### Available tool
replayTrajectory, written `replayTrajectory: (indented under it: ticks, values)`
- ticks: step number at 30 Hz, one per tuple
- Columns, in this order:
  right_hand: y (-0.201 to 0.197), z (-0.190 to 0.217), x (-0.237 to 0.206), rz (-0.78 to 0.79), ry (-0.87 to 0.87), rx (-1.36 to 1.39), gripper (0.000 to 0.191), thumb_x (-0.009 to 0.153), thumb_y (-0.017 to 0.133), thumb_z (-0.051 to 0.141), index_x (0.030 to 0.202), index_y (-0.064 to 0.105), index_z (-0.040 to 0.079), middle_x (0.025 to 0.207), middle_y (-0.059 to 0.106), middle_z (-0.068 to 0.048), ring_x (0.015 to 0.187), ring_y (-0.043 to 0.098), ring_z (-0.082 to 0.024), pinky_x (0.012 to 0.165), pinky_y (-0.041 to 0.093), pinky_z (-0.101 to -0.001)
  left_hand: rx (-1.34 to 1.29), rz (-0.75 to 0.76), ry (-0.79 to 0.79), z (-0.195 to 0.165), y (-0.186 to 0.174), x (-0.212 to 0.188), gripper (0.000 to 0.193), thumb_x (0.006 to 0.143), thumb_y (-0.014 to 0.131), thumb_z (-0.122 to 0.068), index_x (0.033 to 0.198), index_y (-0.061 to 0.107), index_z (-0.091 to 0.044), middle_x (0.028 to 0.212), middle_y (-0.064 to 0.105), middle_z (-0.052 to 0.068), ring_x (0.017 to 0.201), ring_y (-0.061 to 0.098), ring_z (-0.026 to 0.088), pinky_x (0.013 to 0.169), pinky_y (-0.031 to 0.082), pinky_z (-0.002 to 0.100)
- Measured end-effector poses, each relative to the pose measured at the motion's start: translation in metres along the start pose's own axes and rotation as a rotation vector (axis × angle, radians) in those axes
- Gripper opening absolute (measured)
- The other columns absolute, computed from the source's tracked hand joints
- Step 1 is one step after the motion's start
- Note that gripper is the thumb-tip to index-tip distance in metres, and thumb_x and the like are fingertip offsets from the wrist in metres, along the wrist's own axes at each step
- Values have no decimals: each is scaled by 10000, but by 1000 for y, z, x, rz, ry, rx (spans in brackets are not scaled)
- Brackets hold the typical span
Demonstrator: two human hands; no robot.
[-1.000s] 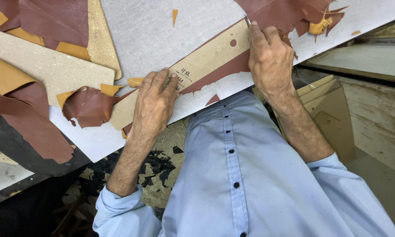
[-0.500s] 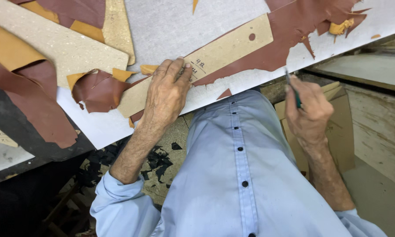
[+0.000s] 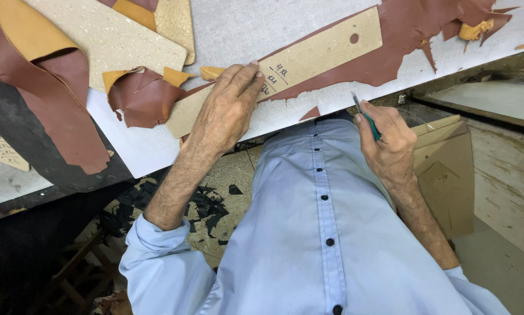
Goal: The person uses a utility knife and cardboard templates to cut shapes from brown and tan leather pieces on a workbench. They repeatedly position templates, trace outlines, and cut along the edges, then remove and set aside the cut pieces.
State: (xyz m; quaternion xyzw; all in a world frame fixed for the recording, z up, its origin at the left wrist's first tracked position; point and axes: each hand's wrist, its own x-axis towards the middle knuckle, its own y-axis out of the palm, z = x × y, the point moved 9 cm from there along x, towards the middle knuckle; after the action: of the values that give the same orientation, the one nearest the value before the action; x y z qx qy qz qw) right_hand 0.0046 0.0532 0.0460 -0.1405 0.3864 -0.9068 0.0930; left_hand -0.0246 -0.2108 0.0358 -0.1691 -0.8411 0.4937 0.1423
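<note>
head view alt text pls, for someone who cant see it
A left hand presses a long tan cardboard template onto reddish-brown leather on a white table, while the right hand holds a thin green-handled knife off the edge.

We saw a white tabletop (image 3: 145, 153), a concrete floor (image 3: 227, 175) littered with dark scraps (image 3: 206, 205), a cardboard box (image 3: 445, 175) beside us, even light

Lay at ten o'clock: speckled board (image 3: 104, 44) with a brown leather scrap (image 3: 139, 99) just beside. Sat at three o'clock: cardboard box (image 3: 448, 169). Scattered at seven o'clock: dark floor scraps (image 3: 206, 207).
</note>
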Motion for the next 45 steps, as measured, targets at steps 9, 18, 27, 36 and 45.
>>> replayTrajectory:
  ticks: [9,18,27,36,45]
  values:
    - [2,11,2,32,-28,1,269,1010,748,-45,1263,657,-26,1128,705,-172,992,730,-286,819,618,-357,52,17,-4,-2,5,-3,405,929,639,46,1332,654,86,1442,570,199,1346,524,344,1137,500,424]
    - [41,56,57,260,-611,-175,278,901,749,91,1174,730,40,1096,707,-99,984,696,-249,846,586,-392,18,18,7,-6,-2,0,401,904,650,38,1300,669,98,1420,579,201,1309,533,350,1126,490,434]
    - [96,82,75,406,-916,-271,253,884,732,139,1129,764,86,1004,694,-34,958,688,-194,861,608,-342,34,-3,-4,-4,-3,-1,399,893,646,47,1289,686,73,1406,593,175,1322,538,329,1141,491,433]
    - [117,67,60,398,-966,-298,222,838,750,141,1036,752,42,950,695,-60,947,704,-211,815,644,-361,60,85,-36,-12,-7,5,398,946,634,-11,1332,665,78,1439,582,188,1325,533,340,1088,515,456]
    - [-18,-25,111,452,-887,-466,336,867,729,87,1192,758,7,1016,696,-70,885,667,-211,774,601,-343,139,135,-94,-15,2,1,400,968,597,-35,1353,653,58,1483,545,182,1376,506,346,1149,471,453]
